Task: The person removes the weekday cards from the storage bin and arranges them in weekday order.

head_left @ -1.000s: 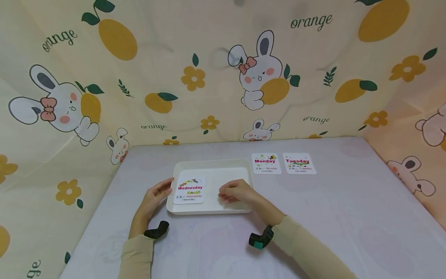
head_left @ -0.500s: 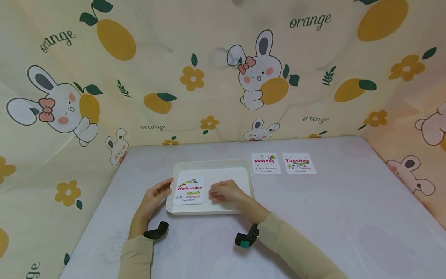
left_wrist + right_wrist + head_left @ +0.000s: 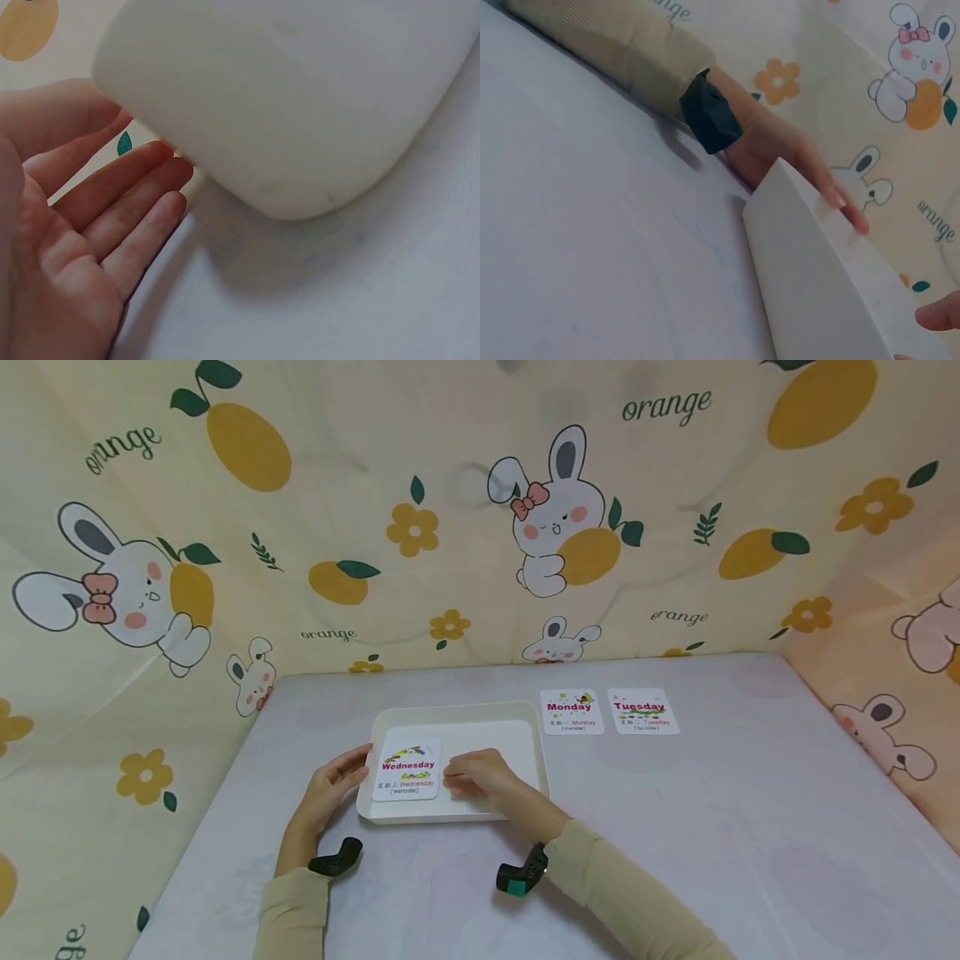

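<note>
A white card printed "Wednesday" [image 3: 407,770] lies at the left end of a shallow white tray [image 3: 468,817]. My left hand [image 3: 325,789] is at the tray's left side, its nearly straight fingers touching the wall. In the left wrist view, the fingers [image 3: 142,247] of that hand are seen from the palm side, against the tray wall [image 3: 300,112]. Over the tray, just right of the card, is my right hand [image 3: 483,777] with fingers bent loosely and nothing visible in them. The right wrist view catches only a fingertip or two at its right edge.
Two more cards, "Monday" [image 3: 572,712] and "Tuesday" [image 3: 642,712], lie side by side on the pale table [image 3: 675,810], right of the tray's far corner. A cloth backdrop [image 3: 450,485] with rabbits and oranges rises behind the table and at both sides.
My right hand has moved left across the tray, up close to the right edge of the "Wednesday" card. The left hand stays at the tray's side. The cards have not moved.
</note>
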`<state>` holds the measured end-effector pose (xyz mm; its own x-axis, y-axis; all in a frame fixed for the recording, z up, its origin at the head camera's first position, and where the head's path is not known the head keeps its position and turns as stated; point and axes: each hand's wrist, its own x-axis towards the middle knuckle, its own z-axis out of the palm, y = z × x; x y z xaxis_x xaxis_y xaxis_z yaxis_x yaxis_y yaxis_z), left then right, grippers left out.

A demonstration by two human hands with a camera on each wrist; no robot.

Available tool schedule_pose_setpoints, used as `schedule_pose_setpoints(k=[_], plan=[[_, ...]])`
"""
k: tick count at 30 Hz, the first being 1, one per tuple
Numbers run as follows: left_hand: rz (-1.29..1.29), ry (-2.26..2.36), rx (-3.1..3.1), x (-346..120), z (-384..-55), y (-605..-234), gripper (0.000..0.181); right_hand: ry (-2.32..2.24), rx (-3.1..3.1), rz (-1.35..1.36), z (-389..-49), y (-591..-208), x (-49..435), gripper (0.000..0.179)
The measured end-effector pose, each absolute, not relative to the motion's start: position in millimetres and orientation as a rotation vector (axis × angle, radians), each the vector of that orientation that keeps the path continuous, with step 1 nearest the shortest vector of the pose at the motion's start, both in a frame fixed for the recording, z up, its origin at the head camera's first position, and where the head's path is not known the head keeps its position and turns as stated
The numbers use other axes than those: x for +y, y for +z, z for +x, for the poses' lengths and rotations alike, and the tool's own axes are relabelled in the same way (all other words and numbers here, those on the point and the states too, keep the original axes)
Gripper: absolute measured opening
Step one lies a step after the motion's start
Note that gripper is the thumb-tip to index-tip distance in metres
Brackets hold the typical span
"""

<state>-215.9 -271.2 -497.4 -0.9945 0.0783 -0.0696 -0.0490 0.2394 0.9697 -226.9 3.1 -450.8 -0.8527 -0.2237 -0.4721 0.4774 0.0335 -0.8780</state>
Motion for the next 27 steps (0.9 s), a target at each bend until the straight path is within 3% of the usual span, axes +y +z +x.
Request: schedule_pose_setpoints(k=[15,27], plan=[[0.03,1.884,2.381,-270.3,-216.4,-497.6,0.054,-1.878,1.792,0.392,-227.3,-448.4,-9.0,0.04],[0.015,1.873,2.39,-269.2,-215.5,-496.8,0.053,-1.92,1.783,0.401,-234.1,-454.9,-11.6,0.034]])
